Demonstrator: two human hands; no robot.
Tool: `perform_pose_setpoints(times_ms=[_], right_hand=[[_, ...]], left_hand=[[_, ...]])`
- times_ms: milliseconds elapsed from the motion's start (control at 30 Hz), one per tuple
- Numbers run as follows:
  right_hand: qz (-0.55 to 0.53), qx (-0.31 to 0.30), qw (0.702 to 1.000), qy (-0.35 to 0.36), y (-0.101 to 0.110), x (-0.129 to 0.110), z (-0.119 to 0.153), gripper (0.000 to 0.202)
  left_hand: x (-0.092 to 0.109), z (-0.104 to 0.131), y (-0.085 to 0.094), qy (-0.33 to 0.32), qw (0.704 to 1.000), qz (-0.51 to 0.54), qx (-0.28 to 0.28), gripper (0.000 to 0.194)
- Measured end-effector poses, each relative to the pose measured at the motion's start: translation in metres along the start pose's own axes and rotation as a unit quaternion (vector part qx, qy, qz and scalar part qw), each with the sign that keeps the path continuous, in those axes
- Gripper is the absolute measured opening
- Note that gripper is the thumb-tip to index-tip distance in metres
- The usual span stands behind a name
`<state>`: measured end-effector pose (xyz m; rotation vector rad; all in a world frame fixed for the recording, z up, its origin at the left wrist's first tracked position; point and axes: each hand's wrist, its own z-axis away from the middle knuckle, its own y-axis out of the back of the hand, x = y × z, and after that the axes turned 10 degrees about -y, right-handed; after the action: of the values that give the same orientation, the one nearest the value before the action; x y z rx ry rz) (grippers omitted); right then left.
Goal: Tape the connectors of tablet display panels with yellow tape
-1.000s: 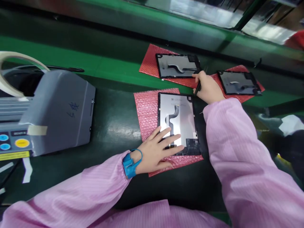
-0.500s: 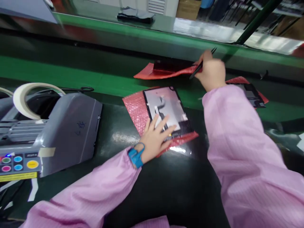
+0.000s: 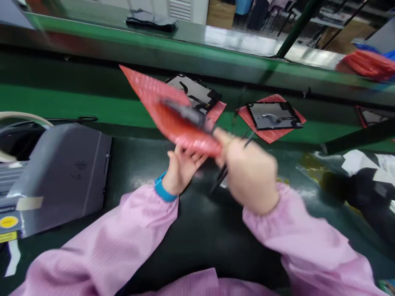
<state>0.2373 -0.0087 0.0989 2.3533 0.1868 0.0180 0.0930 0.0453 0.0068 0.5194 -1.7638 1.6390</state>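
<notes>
A red bubble-wrap sheet with a dark flat part on it is raised and tilted above the bench, blurred. My right hand grips its right end and also has black tweezers between the fingers. Under the sheet's lower edge is my left hand, palm up with fingers spread; whether the fingertips touch the wrap is unclear. Behind the sheet a similar silver and black panel rests on red wrap, and another panel lies on red wrap to the right.
The grey tape machine stands at the left. A green post and a dark bundle with white scraps are at the right. Folded dark cloth sits on the upper ledge, and red wrap is piled at the far right.
The view has shifted right. The panel and wrap under my left hand are now lifted off the bench in my right hand. My left hand has turned palm up.
</notes>
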Motion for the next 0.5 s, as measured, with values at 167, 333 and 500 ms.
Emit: perform_pose_setpoints(times_ms=[167, 333, 500], right_hand=[[-0.320, -0.241, 0.915, 0.040, 0.012, 0.007, 0.095, 0.033], [-0.151, -0.256, 0.947, -0.122, 0.024, 0.100, 0.153, 0.036], [-0.249, -0.340, 0.905, -0.063, 0.014, 0.157, 0.171, 0.033]], left_hand=[[0.038, 0.060, 0.003, 0.165, 0.959, -0.093, 0.211, 0.077], [0.062, 0.078, 0.013, 0.268, 0.933, -0.125, 0.206, 0.075], [0.063, 0.084, 0.014, 0.355, 0.911, -0.167, 0.126, 0.056]])
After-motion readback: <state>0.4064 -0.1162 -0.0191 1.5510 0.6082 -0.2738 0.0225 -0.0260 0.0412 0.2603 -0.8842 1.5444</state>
